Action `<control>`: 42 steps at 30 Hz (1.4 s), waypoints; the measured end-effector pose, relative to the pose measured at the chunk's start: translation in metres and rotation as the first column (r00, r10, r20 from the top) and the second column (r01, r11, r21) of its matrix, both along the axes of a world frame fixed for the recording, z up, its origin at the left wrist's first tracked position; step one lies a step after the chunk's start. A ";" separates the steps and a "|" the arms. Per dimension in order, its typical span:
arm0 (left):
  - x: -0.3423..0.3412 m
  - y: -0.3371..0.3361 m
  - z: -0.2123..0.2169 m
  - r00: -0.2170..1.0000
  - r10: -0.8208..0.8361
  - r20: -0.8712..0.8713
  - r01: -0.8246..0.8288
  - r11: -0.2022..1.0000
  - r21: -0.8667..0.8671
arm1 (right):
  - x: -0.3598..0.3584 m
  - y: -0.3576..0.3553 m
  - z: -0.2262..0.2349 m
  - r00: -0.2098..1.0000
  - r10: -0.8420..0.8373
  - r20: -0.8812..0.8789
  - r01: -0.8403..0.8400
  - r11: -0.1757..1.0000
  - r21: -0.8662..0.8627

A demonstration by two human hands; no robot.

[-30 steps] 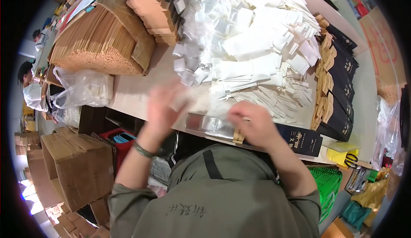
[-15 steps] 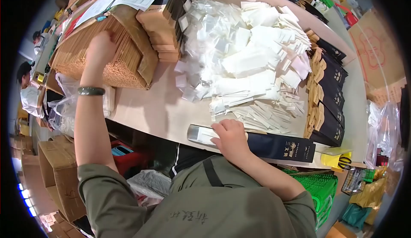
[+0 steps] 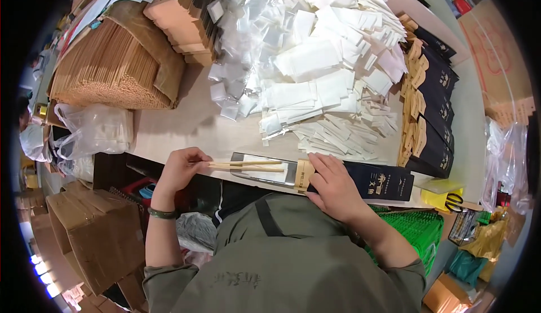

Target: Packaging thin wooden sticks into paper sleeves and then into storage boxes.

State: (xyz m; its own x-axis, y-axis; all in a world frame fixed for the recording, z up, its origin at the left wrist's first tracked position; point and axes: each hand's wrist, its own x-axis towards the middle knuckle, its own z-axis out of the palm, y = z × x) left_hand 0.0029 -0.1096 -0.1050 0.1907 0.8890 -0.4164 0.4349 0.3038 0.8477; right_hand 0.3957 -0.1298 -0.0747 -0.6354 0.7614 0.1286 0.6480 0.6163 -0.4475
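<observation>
My left hand [image 3: 181,169] is pinched around the ends of thin wooden chopsticks [image 3: 222,165]. Their other ends lie over a white packet [image 3: 271,173] in the clear-windowed end of a long dark-blue sleeve [image 3: 380,182]. A tan band [image 3: 304,175] crosses the sleeve near its middle. My right hand [image 3: 336,188] grips the sleeve just right of this band, at the table's front edge. Left of the sleeve, beyond my left hand, stands a thick bundle of wooden sticks [image 3: 107,68] in brown paper.
White packets [image 3: 315,59] and clear small packets [image 3: 236,48] are heaped mid-table. Dark sleeves with tan bands [image 3: 431,116] are stacked at the right. Black scissors [image 3: 453,202] lie at the right corner. A green basket [image 3: 414,240] and cardboard box [image 3: 98,237] stand below.
My left hand has come from the stick bundle to the sleeve's left end, bringing chopsticks. My right hand has shifted right along the sleeve, and the tan band now shows.
</observation>
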 end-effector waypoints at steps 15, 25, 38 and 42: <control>0.184 -0.018 0.025 0.986 -0.158 0.051 0.135 0.941 0.310 | -0.020 0.012 -0.010 0.993 -0.108 -0.044 0.108 0.994 -0.014; 0.139 0.017 0.023 0.787 -0.066 -0.613 0.486 0.678 0.551 | 0.077 0.057 0.017 0.982 -0.188 -0.024 0.190 0.976 0.105; 0.189 -0.008 0.035 0.802 -0.597 0.008 0.597 0.802 0.025 | 0.032 0.007 0.002 0.995 -0.062 0.073 0.054 0.994 0.099; 0.142 -0.020 0.011 0.875 -0.163 -0.457 0.253 0.957 0.142 | 0.018 -0.006 0.013 0.932 -0.345 0.106 0.355 0.930 -0.091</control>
